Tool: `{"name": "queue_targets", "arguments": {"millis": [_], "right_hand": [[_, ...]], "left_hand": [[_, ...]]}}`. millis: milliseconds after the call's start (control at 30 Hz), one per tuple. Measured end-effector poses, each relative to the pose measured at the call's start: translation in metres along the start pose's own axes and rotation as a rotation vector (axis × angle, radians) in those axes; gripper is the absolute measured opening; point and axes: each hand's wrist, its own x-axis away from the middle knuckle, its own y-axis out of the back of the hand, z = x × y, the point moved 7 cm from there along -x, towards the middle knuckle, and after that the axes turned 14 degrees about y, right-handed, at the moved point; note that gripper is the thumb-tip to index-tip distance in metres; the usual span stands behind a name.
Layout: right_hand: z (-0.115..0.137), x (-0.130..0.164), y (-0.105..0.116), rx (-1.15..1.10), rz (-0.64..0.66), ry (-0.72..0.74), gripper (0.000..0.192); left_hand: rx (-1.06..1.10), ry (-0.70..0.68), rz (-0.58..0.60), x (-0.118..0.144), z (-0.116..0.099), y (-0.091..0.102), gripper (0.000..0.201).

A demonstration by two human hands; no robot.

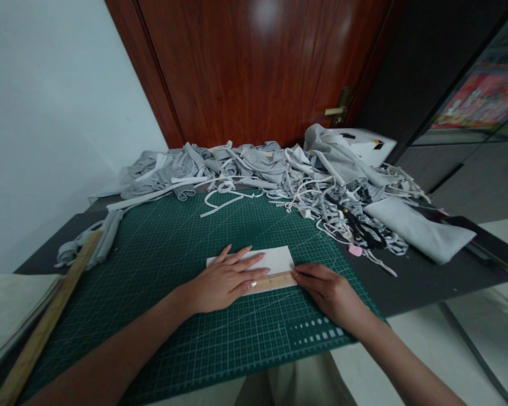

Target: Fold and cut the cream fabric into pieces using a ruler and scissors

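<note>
A white rectangular piece (278, 259), whether paper or cloth I cannot tell, lies on the green cutting mat (165, 248). Along its near side rests a short wooden ruler (275, 281). My left hand (226, 279) is open and flat, fingers spread over the white piece, with the thumb at the ruler and its left part hidden beneath the hand. The fingers of my right hand (325, 290) are closed together at the ruler's right end, by the corner of the white piece; their tips are partly hidden.
Grey fabric scraps and strips (254, 163) are heaped along the back. A long wooden ruler (53, 321) and folded pale cloth (12, 310) lie at left. Black-handled scissors (359, 225), a pink piece (355, 250) and a grey cloth roll (423, 228) are at right.
</note>
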Motion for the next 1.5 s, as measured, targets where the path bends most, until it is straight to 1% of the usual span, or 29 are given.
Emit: {"name": "queue_targets", "arguments": {"millis": [267, 467, 600, 733, 833, 900, 1000, 1100, 1200, 1333, 1433, 1500], "right_hand": [[0.000, 0.001, -0.002, 0.018, 0.013, 0.012, 0.028], [-0.002, 0.003, -0.004, -0.050, 0.073, -0.023, 0.034], [-0.005, 0.003, -0.003, -0.129, 0.065, -0.067, 0.036], [-0.012, 0.003, -0.001, -0.165, 0.007, -0.158, 0.031], [-0.013, 0.002, 0.001, -0.121, -0.018, -0.163, 0.027], [-0.011, 0.001, 0.002, -0.092, -0.004, -0.149, 0.026], [-0.007, 0.002, 0.000, -0.087, 0.059, -0.153, 0.027], [-0.005, 0.006, 0.001, -0.120, 0.123, -0.220, 0.028], [-0.002, 0.013, 0.007, -0.150, 0.186, -0.307, 0.028], [0.004, 0.023, 0.018, -0.142, 0.295, -0.427, 0.018], [0.009, 0.035, 0.025, -0.112, 0.316, -0.526, 0.011], [0.013, 0.047, 0.026, -0.135, 0.311, -0.586, 0.009]], "left_hand": [[-0.021, -0.019, -0.026, 0.000, 0.001, 0.001, 0.043], [-0.032, -0.020, -0.040, 0.000, 0.002, 0.000, 0.042], [-0.037, -0.023, -0.052, 0.000, 0.003, -0.001, 0.043], [-0.033, -0.015, -0.041, 0.000, 0.003, -0.001, 0.042], [-0.021, -0.014, -0.035, 0.001, 0.002, 0.000, 0.042], [-0.006, -0.012, -0.025, 0.001, 0.001, 0.002, 0.042], [0.044, 0.010, 0.022, 0.001, 0.003, 0.004, 0.041], [0.138, 0.025, 0.098, -0.001, 0.009, 0.004, 0.044], [0.206, 0.025, 0.143, -0.002, 0.012, 0.005, 0.044], [0.236, 0.029, 0.154, -0.001, 0.011, 0.009, 0.042], [0.243, 0.023, 0.143, 0.000, 0.008, 0.012, 0.043], [0.243, 0.018, 0.135, 0.000, 0.008, 0.012, 0.043]]}}
